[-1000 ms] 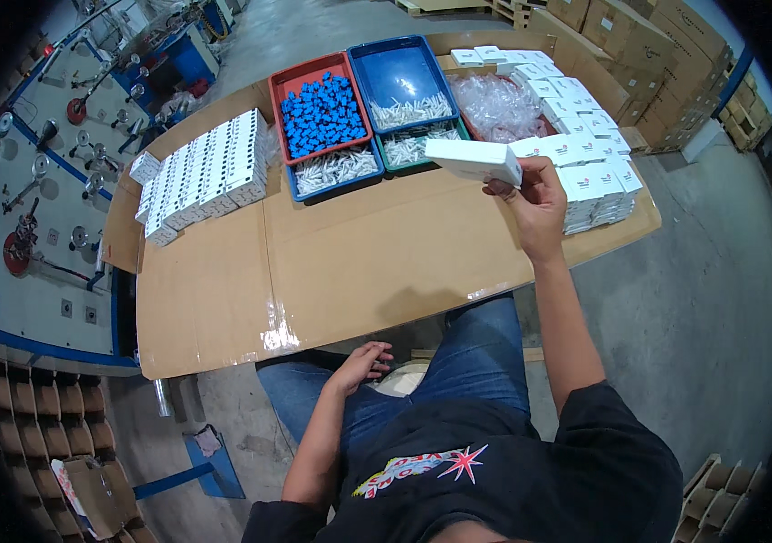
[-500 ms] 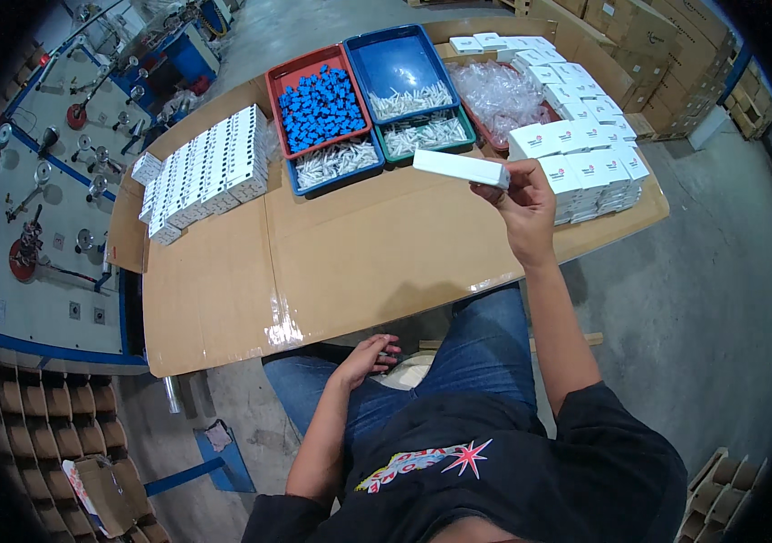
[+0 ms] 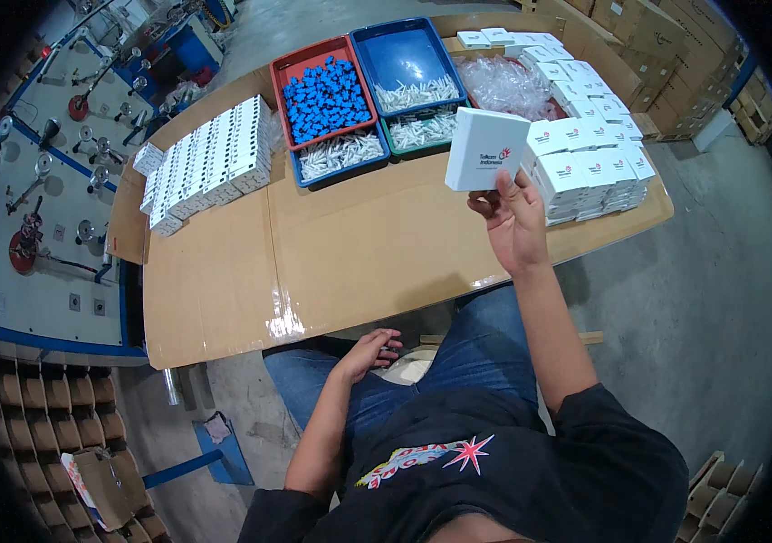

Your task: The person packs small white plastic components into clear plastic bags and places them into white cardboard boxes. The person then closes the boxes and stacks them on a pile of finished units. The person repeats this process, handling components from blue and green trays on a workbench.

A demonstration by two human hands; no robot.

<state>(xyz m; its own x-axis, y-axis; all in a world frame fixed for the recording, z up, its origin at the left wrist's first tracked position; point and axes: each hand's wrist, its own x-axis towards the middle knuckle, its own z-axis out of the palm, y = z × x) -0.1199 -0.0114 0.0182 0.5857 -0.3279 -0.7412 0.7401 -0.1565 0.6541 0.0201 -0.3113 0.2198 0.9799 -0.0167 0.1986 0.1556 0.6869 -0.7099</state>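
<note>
My right hand [image 3: 514,215] grips a flat white box [image 3: 481,149] by its lower right corner, thumb on the printed face. The box is raised above the cardboard-topped table, its broad face with a small red mark turned toward me. Just right of it stand stacks of similar white boxes [image 3: 585,172]. My left hand [image 3: 372,351] rests over my lap near the left thigh, fingers loosely bent and apart, with nothing seen in it.
A red tray [image 3: 279,77] of blue parts overlaps a lower blue tray [image 3: 313,185] of white pieces. Beside them are another blue tray [image 3: 399,41] and a green tray [image 3: 404,157]. Clear plastic bags [image 3: 503,86] lie behind the held box. Small white boxes [image 3: 214,172] line the left side.
My right hand has turned the white box from edge-on to showing its broad printed face, shifting slightly left. My left hand stays nearly still over my lap.
</note>
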